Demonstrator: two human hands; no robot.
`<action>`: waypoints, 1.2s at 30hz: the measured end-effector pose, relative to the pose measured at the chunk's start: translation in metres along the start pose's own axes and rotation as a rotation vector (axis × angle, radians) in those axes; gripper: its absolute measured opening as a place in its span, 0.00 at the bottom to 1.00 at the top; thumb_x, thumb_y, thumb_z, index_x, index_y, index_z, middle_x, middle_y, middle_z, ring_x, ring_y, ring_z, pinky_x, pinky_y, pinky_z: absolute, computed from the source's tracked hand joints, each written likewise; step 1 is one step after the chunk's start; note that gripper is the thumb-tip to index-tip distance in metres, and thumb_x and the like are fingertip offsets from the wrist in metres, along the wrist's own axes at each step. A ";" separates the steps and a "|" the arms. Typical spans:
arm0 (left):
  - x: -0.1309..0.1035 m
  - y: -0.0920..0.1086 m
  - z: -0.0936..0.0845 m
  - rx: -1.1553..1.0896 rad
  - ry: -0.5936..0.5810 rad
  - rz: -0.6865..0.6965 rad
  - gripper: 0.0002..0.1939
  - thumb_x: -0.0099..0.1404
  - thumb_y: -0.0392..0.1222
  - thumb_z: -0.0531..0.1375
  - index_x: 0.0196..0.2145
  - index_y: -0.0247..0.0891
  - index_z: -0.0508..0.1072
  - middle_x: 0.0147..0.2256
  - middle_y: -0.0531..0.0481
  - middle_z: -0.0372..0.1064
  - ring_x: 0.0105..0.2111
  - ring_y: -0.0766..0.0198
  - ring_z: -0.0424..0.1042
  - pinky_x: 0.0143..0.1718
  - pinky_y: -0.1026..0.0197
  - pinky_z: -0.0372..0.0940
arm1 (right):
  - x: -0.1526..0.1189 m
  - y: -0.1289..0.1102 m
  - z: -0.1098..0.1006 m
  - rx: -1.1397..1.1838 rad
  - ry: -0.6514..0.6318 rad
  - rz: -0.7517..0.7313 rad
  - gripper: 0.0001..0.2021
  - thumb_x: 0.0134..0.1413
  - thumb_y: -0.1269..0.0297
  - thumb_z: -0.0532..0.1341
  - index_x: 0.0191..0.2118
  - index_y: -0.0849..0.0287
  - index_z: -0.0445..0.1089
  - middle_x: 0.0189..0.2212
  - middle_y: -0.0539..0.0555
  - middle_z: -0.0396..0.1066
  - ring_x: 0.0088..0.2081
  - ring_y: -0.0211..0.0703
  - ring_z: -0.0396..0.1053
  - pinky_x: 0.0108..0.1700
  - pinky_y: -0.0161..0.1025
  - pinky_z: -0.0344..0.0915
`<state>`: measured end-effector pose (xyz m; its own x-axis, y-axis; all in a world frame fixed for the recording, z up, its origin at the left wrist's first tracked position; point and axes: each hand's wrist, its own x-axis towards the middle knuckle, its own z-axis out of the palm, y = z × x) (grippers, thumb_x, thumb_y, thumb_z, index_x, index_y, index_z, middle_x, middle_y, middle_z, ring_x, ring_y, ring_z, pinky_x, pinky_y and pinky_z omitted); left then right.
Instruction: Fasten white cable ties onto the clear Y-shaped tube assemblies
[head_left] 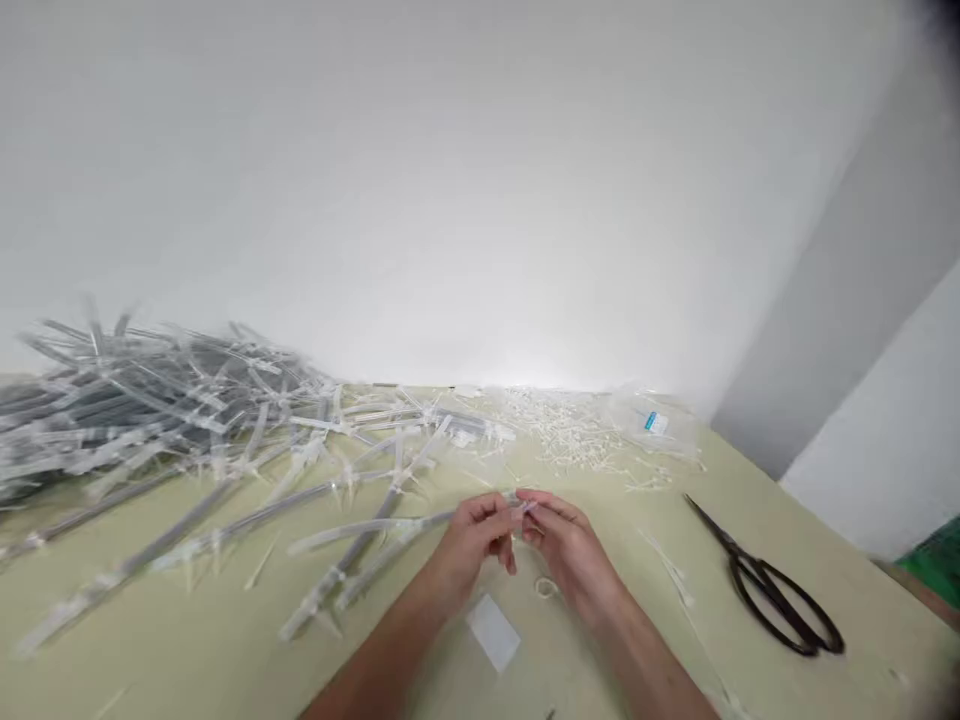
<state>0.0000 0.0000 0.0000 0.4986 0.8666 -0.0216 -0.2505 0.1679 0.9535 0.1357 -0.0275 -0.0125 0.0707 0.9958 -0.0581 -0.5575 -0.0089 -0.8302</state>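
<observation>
Near the middle of the table, my left hand (474,545) and my right hand (564,545) meet, fingers closed around a small clear tube piece (523,507) between the fingertips. Much of that piece is hidden by the fingers. Left of my left hand, a branched clear tube assembly (375,525) reaches up to the fingers; whether it joins the held piece cannot be made out. Just below the hands lie a small pale ring (545,588) and a white rectangular card (493,632).
A big pile of clear tubes (150,400) fills the left back of the table. Small white cable ties (570,430) lie scattered at the back, beside a plastic bag (667,425) with a blue label. Black scissors (765,580) rest at the right. A white wall (480,180) stands behind.
</observation>
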 end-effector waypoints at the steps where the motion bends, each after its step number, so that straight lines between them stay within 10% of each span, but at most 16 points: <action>1: 0.001 0.000 0.000 0.002 0.014 0.006 0.16 0.56 0.46 0.62 0.19 0.37 0.62 0.14 0.58 0.56 0.14 0.70 0.57 0.19 0.64 0.61 | 0.000 0.000 0.000 0.000 -0.007 0.003 0.13 0.40 0.61 0.71 0.35 0.62 0.77 0.24 0.51 0.71 0.29 0.35 0.63 0.34 0.34 0.60; 36: 0.000 0.004 0.004 0.109 0.207 0.031 0.07 0.48 0.38 0.56 0.18 0.36 0.60 0.31 0.50 0.65 0.20 0.69 0.65 0.18 0.64 0.62 | 0.000 0.013 -0.002 -0.088 -0.049 -0.059 0.09 0.43 0.62 0.69 0.33 0.59 0.76 0.21 0.49 0.68 0.26 0.36 0.61 0.33 0.36 0.58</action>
<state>0.0020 -0.0016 0.0046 0.3080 0.9504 -0.0424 -0.1662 0.0976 0.9812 0.1301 -0.0277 -0.0238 0.0597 0.9981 0.0179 -0.4786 0.0443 -0.8769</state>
